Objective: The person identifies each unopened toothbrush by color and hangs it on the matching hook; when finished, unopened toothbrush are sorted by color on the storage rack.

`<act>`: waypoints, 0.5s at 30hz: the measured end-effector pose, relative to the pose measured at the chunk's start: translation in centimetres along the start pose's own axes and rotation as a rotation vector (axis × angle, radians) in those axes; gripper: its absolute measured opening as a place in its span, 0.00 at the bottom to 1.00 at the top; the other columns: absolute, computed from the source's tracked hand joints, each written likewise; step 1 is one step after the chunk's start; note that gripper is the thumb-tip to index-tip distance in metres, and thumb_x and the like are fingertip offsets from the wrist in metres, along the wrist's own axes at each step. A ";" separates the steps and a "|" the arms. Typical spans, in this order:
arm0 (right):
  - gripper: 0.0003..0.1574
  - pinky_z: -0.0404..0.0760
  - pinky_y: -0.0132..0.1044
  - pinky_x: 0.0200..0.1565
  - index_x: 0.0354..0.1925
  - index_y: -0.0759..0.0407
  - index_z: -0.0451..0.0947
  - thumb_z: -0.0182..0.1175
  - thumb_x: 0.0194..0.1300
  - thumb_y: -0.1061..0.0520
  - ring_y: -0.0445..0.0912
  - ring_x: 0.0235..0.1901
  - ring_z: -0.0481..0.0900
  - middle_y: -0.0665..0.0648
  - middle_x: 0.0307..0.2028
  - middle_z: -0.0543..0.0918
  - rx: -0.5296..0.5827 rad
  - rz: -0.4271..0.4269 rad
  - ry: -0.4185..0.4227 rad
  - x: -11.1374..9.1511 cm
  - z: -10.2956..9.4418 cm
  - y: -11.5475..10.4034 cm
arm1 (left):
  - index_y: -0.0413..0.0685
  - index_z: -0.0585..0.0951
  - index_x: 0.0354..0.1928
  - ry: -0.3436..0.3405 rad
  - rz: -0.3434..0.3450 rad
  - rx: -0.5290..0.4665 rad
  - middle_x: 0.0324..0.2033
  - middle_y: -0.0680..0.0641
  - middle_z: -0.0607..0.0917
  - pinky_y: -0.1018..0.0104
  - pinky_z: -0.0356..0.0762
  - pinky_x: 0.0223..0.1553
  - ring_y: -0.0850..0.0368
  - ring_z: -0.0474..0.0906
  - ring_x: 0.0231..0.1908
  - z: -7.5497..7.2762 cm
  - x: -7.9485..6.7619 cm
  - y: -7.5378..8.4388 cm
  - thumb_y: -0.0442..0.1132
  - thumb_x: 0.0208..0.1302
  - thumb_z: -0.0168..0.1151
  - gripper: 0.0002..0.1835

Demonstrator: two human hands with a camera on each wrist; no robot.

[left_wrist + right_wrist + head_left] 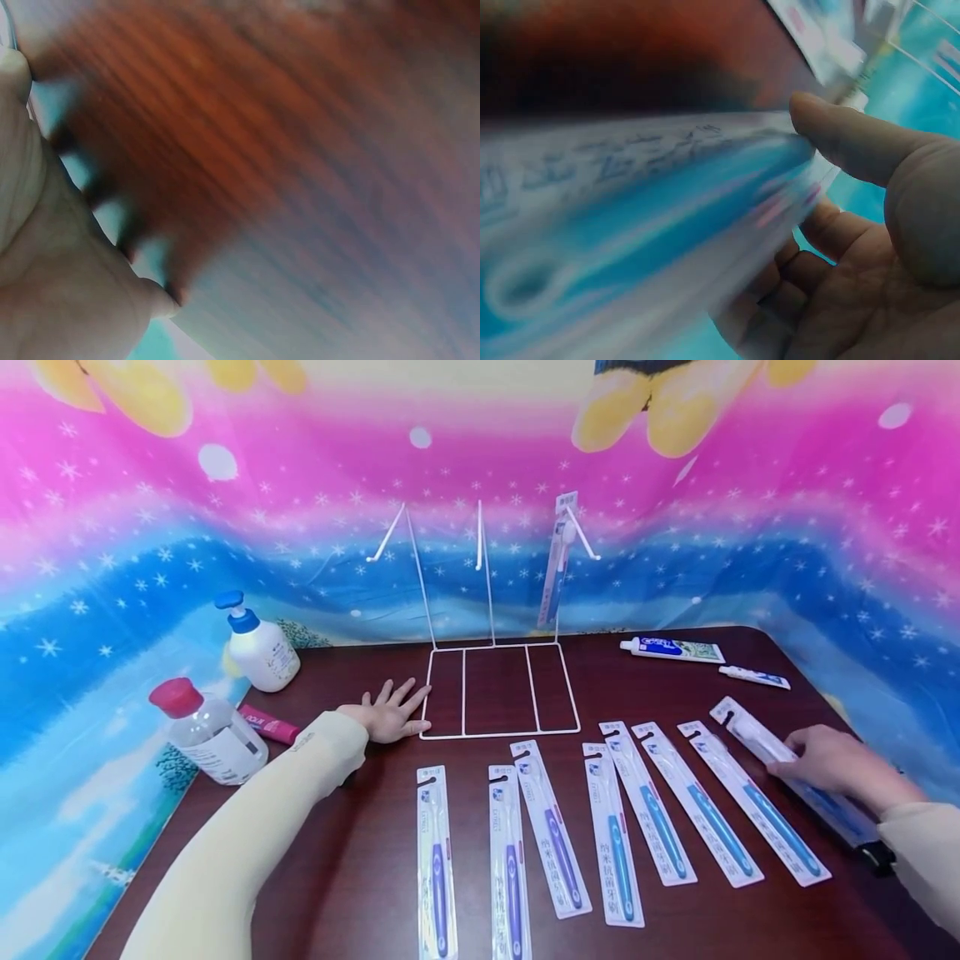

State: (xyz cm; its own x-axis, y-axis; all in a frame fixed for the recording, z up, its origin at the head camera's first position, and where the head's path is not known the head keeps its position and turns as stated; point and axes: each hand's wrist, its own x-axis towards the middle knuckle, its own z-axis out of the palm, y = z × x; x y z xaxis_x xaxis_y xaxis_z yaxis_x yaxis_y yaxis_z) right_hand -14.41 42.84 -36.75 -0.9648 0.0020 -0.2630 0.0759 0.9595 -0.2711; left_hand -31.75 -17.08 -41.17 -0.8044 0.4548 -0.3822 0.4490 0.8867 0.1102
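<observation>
My right hand (840, 764) pinches a blue toothbrush in its flat clear-and-white pack (750, 733) between thumb and fingers, at the right end of a row of packs. Up close in the right wrist view, the toothbrush (675, 206) lies slanted under the thumb. My left hand (390, 712) rests on the table with fingers spread, fingertips at the left side of a white wire rack (463, 693). Three prongs rise at the rack's back; on the right one hangs a packed toothbrush (557, 572). The left wrist view shows the left palm (67, 285) beside blurred wood.
Purple (438, 893) and blue (618, 868) packed toothbrushes lie in front. Two toothpaste tubes (678, 649) lie back right. On the left are a white pump bottle (266, 652), a red-capped clear bottle (217, 743) and a red tube (268, 724). Printed cloth (337, 577) surrounds the table.
</observation>
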 end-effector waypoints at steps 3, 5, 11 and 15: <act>0.34 0.67 0.40 0.23 0.38 0.67 0.74 0.59 0.57 0.36 0.48 0.24 0.70 0.57 0.25 0.75 -0.005 -0.035 0.084 -0.5 -1.8 -1.0 | 0.60 0.36 0.72 0.005 0.003 0.003 0.71 0.44 0.34 0.32 0.38 0.58 0.36 0.29 0.67 0.0 0.0 0.0 0.69 0.63 0.34 0.42; 0.36 0.70 0.43 0.23 0.43 0.70 0.72 0.57 0.60 0.36 0.50 0.24 0.73 0.62 0.27 0.77 0.004 -0.048 0.172 -0.9 -3.2 -2.2 | 0.60 0.35 0.72 0.001 0.005 0.004 0.70 0.44 0.33 0.32 0.38 0.57 0.36 0.29 0.67 0.0 0.1 0.0 0.69 0.63 0.34 0.42; 0.39 0.72 0.52 0.27 0.51 0.66 0.72 0.53 0.60 0.33 0.61 0.32 0.78 0.73 0.38 0.79 0.113 -0.116 0.416 -1.5 -6.0 -8.6 | 0.61 0.35 0.72 0.009 0.005 0.002 0.71 0.45 0.34 0.32 0.38 0.57 0.36 0.29 0.67 0.0 0.1 0.0 0.69 0.64 0.34 0.42; 0.38 0.73 0.55 0.33 0.56 0.63 0.71 0.54 0.61 0.35 0.61 0.37 0.79 0.70 0.43 0.79 0.206 -0.230 0.459 -1.3 -6.3 -13.7 | 0.65 0.34 0.71 -0.002 0.008 -0.014 0.70 0.46 0.32 0.32 0.37 0.58 0.36 0.28 0.67 0.2 0.3 -0.4 0.70 0.63 0.34 0.42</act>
State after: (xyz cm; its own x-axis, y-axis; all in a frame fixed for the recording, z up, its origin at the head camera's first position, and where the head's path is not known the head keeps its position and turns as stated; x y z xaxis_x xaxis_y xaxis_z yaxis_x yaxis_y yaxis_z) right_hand -15.79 31.48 -26.82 -0.9695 -0.0347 0.2424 -0.1467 0.8749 -0.4615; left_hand -32.11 -17.35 -41.54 -0.7999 0.4619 -0.3831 0.4503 0.8840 0.1258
